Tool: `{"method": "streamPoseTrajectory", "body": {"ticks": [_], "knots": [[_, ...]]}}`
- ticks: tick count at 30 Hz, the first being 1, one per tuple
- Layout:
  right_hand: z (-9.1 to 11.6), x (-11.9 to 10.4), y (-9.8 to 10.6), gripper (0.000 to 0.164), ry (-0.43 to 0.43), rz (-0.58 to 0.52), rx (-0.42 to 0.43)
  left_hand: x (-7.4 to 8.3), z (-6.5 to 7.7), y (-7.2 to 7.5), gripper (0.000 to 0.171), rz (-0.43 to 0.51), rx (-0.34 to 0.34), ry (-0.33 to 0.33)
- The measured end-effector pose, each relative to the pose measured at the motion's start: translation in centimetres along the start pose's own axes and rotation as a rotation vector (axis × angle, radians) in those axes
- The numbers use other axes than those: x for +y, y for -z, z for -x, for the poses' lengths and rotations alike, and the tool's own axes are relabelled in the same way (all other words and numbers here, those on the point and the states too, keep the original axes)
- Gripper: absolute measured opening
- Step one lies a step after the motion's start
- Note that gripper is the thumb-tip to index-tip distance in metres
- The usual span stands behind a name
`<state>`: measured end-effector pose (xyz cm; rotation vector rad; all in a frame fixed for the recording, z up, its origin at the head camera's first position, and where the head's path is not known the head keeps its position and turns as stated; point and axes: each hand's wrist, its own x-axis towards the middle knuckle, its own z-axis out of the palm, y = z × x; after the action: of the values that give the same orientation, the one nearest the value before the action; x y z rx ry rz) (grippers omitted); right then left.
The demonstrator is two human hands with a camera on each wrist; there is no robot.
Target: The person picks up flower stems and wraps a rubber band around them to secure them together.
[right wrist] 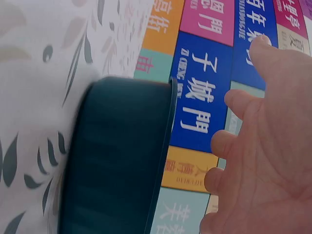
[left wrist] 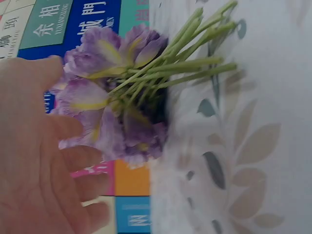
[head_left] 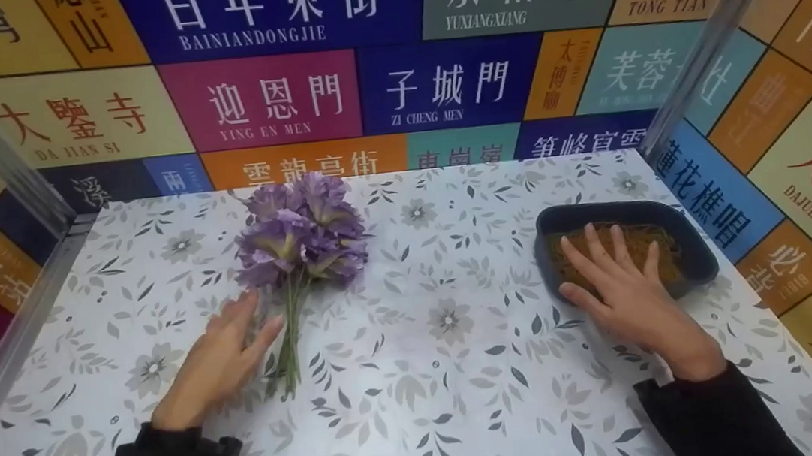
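Note:
A bunch of purple artificial flowers (head_left: 301,231) with green stems (head_left: 291,338) lies on the table. Beside the stems, my left hand (head_left: 220,357) hovers with its fingers extended and its palm toward the bunch. In the left wrist view the flowers (left wrist: 112,92) appear past the fingers, and nothing is held. On the right stands a dark rounded-rectangular basin (head_left: 696,258) with a brown layer inside. Over it my right hand (head_left: 628,295) is spread, palm down. The right wrist view shows the basin's outer wall (right wrist: 117,151) apart from the fingers of the right hand (right wrist: 263,141).
A white floral-patterned cloth (head_left: 425,407) covers the table. Colourful panels with Chinese lettering (head_left: 260,100) rise behind and at both sides. Metal posts (head_left: 725,28) stand at the back corners.

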<state>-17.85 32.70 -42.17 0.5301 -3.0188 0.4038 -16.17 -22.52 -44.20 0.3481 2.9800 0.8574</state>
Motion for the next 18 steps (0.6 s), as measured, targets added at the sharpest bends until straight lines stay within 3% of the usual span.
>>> {"method": "streamPoseTrajectory", "body": {"ticks": [5,8,14,18], "knots": [[-0.2,-0.4,-0.2,0.070,0.039,-0.015,0.001,-0.9,-1.1,0.6,0.076,0.155,-0.138,0.018],[-0.3,-0.7,-0.4,0.071,0.067,-0.060,0.004,-1.3,-1.9,1.1,0.076,0.245,-0.192,0.073],[-0.2,-2.2,-1.3,0.075,0.095,-0.199,-0.021,-1.2,-4.1,1.2,0.084,0.418,-0.232,0.248],[0.0,-3.9,-2.3,0.080,0.086,-0.310,-0.089,-0.4,-5.8,0.3,0.071,0.571,-0.229,0.404]]}}
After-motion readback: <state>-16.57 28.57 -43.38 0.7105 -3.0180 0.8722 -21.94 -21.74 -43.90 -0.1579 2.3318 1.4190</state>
